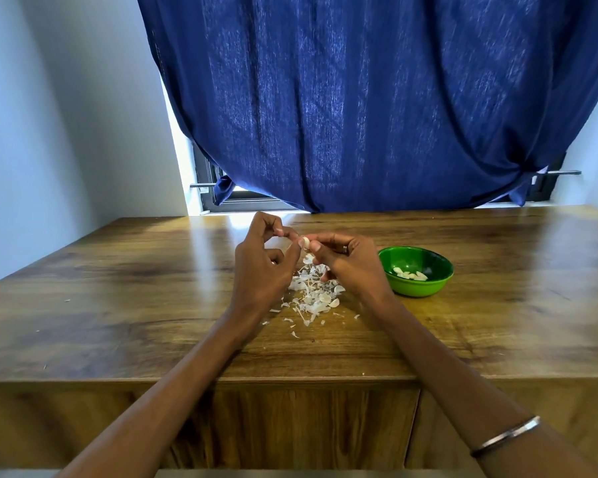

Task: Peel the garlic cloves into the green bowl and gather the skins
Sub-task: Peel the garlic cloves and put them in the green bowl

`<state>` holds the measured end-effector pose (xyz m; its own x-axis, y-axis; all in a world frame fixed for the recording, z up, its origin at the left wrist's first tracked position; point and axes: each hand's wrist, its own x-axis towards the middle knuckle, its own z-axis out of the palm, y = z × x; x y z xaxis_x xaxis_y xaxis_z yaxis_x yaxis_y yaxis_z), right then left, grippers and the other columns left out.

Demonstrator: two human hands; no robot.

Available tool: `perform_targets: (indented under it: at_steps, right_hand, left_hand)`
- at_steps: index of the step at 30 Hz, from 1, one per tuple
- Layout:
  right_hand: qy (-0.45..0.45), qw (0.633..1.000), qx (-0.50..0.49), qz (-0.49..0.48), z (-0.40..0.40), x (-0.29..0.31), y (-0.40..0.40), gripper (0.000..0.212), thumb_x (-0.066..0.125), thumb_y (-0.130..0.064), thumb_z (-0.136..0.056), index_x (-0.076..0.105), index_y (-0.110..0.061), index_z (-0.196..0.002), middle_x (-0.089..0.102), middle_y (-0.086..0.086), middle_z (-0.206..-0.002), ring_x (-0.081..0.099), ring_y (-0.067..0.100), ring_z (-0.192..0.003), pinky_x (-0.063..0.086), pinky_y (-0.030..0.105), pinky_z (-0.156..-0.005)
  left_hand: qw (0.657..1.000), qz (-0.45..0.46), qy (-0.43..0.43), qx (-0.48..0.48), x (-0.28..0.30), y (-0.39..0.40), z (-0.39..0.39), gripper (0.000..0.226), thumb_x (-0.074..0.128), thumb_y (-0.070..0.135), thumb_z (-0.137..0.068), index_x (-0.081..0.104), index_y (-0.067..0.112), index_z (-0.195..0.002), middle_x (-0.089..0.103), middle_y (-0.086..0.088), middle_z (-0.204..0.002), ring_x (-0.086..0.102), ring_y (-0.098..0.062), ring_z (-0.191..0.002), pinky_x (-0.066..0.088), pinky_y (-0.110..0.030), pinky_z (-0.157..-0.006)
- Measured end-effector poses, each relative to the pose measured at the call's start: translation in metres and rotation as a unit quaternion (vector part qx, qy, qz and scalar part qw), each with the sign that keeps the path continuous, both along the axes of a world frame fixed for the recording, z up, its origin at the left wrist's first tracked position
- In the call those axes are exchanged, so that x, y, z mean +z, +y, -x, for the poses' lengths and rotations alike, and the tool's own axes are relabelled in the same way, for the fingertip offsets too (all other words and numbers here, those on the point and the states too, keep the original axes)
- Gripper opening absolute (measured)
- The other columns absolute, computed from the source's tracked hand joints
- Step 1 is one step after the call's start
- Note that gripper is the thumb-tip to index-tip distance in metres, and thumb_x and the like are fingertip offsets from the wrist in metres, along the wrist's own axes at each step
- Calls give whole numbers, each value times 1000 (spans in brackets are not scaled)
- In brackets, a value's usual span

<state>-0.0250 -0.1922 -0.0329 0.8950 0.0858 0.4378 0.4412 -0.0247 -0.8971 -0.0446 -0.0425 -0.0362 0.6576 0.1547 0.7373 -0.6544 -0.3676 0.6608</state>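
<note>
A glossy brown wooden tabletop (118, 288) stands below a dark blue curtain (377, 98) and pale walls. Above it, the left hand (266, 260) and right hand (346, 260) both pinch one small white garlic clove (304, 242), fingertips closed in a tight grip. Papery white skins (315, 291) lie heaped beneath; the round green bowl (415, 286) beside them holds peeled cloves (409, 274).

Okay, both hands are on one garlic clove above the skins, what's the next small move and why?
Probably finish stripping the garlic clove pinched between the left hand and right hand, then drop it in the green bowl at the right, where peeled cloves already lie. The skins lie scattered below.
</note>
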Motion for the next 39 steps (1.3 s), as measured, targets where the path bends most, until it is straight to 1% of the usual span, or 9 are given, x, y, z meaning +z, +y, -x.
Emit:
perform_targets:
  at_steps: [4,7,9,15,24,28,31,34,39]
  right_hand:
    - [-29,999,-18,19,0,-2,2,12,75,-19,-90,76,-30,-95,77,-7,-89,68,8,-72,57,27,-54]
    - [-53,997,-36,40,0,-3,3,13,75,-22,-89,75,-35,-91,76,-11,-87,70,6,-76,56,26,-60]
    - [-64,996,-46,44,-1,-4,3,16,75,-21,-89,74,-37,-89,76,-14,-87,71,6,-78,55,25,-62]
    - [-72,995,-56,36,-1,-6,3,7,75,-22,-90,78,-25,-95,76,-12,-89,70,5,-76,54,26,-64]
    - [-79,994,-43,59,0,-4,3,18,72,-21,-93,75,-37,-101,76,-17,-96,68,-1,-76,52,23,-63]
    - [-87,991,-65,75,-1,-5,4,11,72,-24,-92,77,-33,-97,76,-17,-93,69,2,-82,60,35,-77]
    - [-78,990,-72,92,-2,-6,5,9,71,-27,-92,76,-30,-98,75,-16,-95,69,3,-82,61,41,-80]
    - [-71,991,-66,88,-2,-6,5,8,72,-26,-92,75,-31,-97,75,-14,-94,70,6,-80,61,38,-77]
    - [-61,996,-54,48,1,-3,2,8,77,-20,-89,76,-26,-94,75,-9,-89,69,9,-63,53,21,-55]
  left_hand:
    - [1000,-5,-1,5,0,1,-1,39,74,11,-93,41,32,-93,71,0,-98,54,-33,-42,42,-30,-40]
    - [1000,-13,-4,6,0,0,0,41,74,9,-92,39,32,-92,72,-3,-97,48,-16,-37,39,-24,-39]
    - [1000,-17,-5,1,0,-1,0,41,72,8,-93,39,32,-92,71,-4,-96,47,-11,-38,36,-20,-41]
    - [1000,-21,-2,-13,-1,-1,-3,39,71,9,-95,39,30,-93,70,-7,-99,59,-8,-45,40,-16,-44]
    - [1000,2,14,-21,1,1,-5,36,69,4,-96,46,32,-96,69,0,-96,57,-6,-47,43,-21,-42]
    - [1000,0,19,-24,1,2,-4,37,68,2,-96,45,31,-96,68,-2,-96,54,-8,-42,43,-25,-39]
    - [999,-3,26,-32,0,0,-3,36,67,2,-97,44,29,-96,68,-2,-97,53,-12,-40,43,-26,-37]
    - [999,6,32,-39,1,-1,-1,34,66,1,-97,43,27,-96,68,-4,-97,50,-12,-38,41,-23,-37]
    - [998,16,36,-46,2,-1,-2,32,64,-1,-97,44,24,-98,66,-8,-98,49,-10,-37,40,-21,-37]
